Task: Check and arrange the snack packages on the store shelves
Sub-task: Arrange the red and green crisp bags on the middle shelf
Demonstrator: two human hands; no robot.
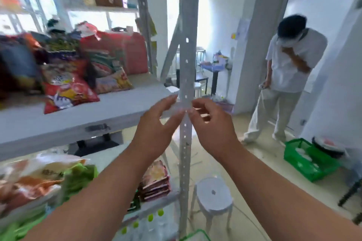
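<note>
Both my hands are raised in front of the grey shelf upright [185,49], at the right end of the middle shelf [82,115]. My left hand [156,129] has its fingers spread and relaxed and holds nothing. My right hand [211,125] has loosely curled fingers near the upright; the blur hides whether it pinches anything. Snack packages lie on the middle shelf: a red and yellow bag [66,92] at the front, a yellow bag [113,80] and a big red sack [125,53] behind. On the lower shelf are orange and green bags [39,178] and a stack of red packets [155,180].
A white round stool [213,193] stands on the floor right of the shelf. A green shopping basket [309,160] sits at the right. A person in white clothes [284,82] stands near the doorway. Bottles with green caps [148,219] stand low on the shelf unit.
</note>
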